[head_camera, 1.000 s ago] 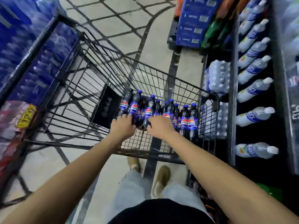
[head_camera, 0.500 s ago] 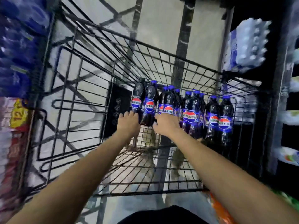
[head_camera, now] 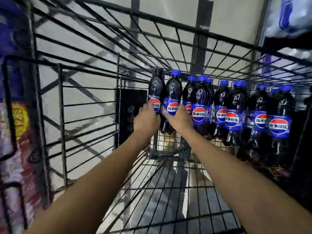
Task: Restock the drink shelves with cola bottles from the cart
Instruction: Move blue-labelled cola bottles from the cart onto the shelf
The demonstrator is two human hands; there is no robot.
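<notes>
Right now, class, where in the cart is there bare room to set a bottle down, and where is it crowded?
Bare: the cart's mesh beyond the cola bottles, toward the far side, and the mesh on their near side. Crowded: those bottles, packed from the black panel rightward.

Cola bottles (head_camera: 232, 119) — approx a dozen, dark w/ blue caps & labels, upright, bunched at far end of black wire cart (head_camera: 62, 115).

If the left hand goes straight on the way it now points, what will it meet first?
The leftmost cola bottle: the left hand grips it at the label. Beyond it, probably the cart's wire wall, though depth is unclear. The right hand grips the next bottle.
</notes>
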